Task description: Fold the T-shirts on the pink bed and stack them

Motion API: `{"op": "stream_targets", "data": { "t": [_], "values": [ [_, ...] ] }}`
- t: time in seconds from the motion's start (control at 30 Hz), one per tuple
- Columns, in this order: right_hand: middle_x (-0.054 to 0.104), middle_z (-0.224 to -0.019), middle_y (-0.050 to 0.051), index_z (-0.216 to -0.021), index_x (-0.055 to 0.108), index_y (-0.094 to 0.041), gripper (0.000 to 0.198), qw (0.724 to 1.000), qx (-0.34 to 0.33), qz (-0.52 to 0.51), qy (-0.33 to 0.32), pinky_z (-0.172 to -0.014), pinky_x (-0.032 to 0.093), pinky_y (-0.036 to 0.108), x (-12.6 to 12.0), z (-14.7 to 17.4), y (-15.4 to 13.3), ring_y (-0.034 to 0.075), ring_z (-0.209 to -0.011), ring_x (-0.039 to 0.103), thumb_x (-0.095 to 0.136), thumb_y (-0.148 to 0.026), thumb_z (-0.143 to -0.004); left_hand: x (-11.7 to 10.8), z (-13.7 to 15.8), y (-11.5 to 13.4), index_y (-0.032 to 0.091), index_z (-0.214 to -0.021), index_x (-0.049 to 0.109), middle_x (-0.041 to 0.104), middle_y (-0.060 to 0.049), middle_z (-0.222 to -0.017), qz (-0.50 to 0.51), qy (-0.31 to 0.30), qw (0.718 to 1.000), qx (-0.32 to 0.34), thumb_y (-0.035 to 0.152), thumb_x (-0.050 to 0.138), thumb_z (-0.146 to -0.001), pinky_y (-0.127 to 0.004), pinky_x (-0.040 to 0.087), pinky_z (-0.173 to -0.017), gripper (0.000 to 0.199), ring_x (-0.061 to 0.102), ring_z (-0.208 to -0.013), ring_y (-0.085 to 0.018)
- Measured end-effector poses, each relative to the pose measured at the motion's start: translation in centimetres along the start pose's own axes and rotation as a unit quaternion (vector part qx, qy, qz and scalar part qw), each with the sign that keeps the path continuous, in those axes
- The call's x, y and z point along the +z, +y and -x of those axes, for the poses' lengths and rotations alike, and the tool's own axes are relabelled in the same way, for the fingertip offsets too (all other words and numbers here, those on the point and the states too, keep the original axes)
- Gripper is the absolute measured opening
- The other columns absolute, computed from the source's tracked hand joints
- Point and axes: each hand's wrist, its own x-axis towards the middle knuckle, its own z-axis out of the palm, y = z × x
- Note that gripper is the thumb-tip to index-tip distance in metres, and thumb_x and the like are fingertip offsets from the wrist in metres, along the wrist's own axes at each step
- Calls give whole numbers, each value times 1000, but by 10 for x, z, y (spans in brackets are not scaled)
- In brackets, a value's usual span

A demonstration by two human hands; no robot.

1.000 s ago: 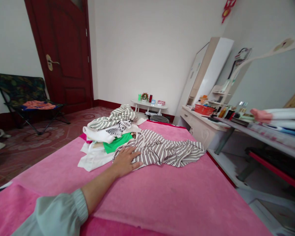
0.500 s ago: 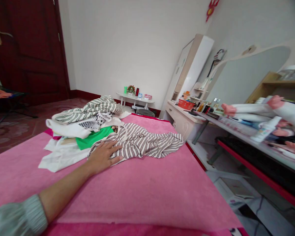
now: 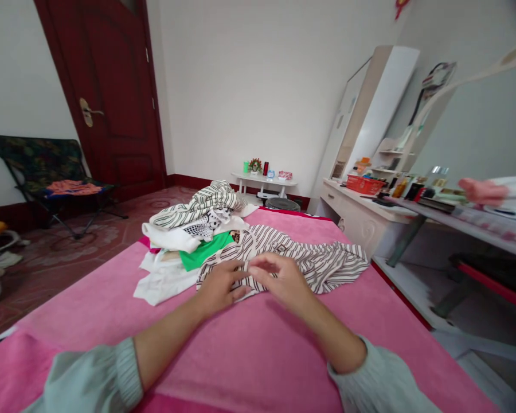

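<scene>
A brown-and-white striped garment (image 3: 322, 261) lies spread and wrinkled on the pink bedspread (image 3: 258, 355). My left hand (image 3: 221, 287) rests over its near left edge, fingers extended and somewhat apart. Just to the right, my right hand (image 3: 286, 281) hovers over the same garment, fingers curved and pointing at the left fingertips, with no cloth visibly gripped. Behind the left hand is a heap of clothes: a green piece (image 3: 204, 252), a white piece (image 3: 167, 284), a black-dotted white piece (image 3: 212, 222) and a green-and-white striped piece (image 3: 198, 205).
A low white table (image 3: 264, 180) with small items stands by the far wall. On the right are a dresser (image 3: 356, 209) with a red basket (image 3: 364, 184) and a grey desk. A folding chair (image 3: 38, 166) holding orange cloth stands left, near the dark red door (image 3: 116, 103).
My right hand has come into view from the lower right, over the striped garment. My left hand stays at the garment's near edge. The view has turned to the left.
</scene>
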Motion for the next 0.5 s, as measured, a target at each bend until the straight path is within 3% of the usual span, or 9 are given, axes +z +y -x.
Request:
{"op": "stream_targets", "data": {
  "t": [0.03,0.07,0.13,0.17,0.23,0.3,0.4,0.47,0.5],
  "values": [
    [66,-101,8,-97,67,-18,35,995,12,89,45,-88,45,38,-9,-6,18,23,-95,60,65,-47,-77,-2,0,1,26,-111,68,65,-6,-116,24,-4,1000,19,46,49,-90,-34,44,-95,34,58,-107,-22],
    [65,-105,9,-103,66,-18,38,987,19,156,44,-90,43,38,-18,-10,34,23,-98,58,70,-41,-72,-4,0,3,24,-105,69,67,-6,-107,51,-6,998,38,42,49,-91,-31,46,-89,30,60,-100,-20],
    [62,-113,9,-113,64,-20,56,966,19,257,-8,-90,42,38,-30,-9,58,25,-104,55,78,-33,-61,-7,0,6,22,-96,70,67,-6,-91,98,1,994,56,36,48,-92,-28,46,-80,27,60,-90,-19],
    [62,-112,9,-111,65,-20,54,956,12,291,-43,-88,42,36,-35,-6,63,25,-103,55,78,-30,-59,-9,0,8,21,-93,71,66,-5,-86,114,9,992,54,36,48,-92,-28,46,-76,27,60,-86,-18],
    [64,-100,5,-92,70,-21,29,937,-4,335,-93,-81,42,32,-43,-1,63,22,-95,57,71,-20,-63,-12,1,19,20,-89,71,65,-5,-80,152,15,987,52,37,49,-92,-27,44,-72,28,59,-80,-18],
    [64,-82,1,-71,68,-20,13,933,-7,331,-139,-72,41,27,-58,2,51,18,-81,58,60,-11,-65,-19,3,37,19,-87,71,65,-4,-78,201,-10,978,61,37,50,-92,-25,42,-68,28,59,-75,-16],
    [63,-69,-1,-68,67,-19,18,951,40,225,-210,-64,40,24,-98,4,33,15,-69,58,53,-9,-63,-35,3,71,19,-99,71,68,-3,-80,277,-113,949,97,38,58,-87,-22,42,-64,26,60,-72,-15],
    [65,-71,1,-74,70,-18,20,970,85,148,-174,-63,42,24,-132,7,31,15,-69,59,52,-14,-67,-45,-2,88,20,-111,67,71,-2,-87,319,-186,920,129,37,63,-84,-21,45,-66,32,62,-76,-15],
    [67,-75,3,-78,70,-18,21,981,104,123,-106,-65,43,25,-148,9,34,16,-71,60,52,-17,-70,-48,-8,92,21,-115,66,72,-2,-91,334,-208,908,143,34,62,-85,-21,47,-69,33,64,-79,-15]
  ]
}}
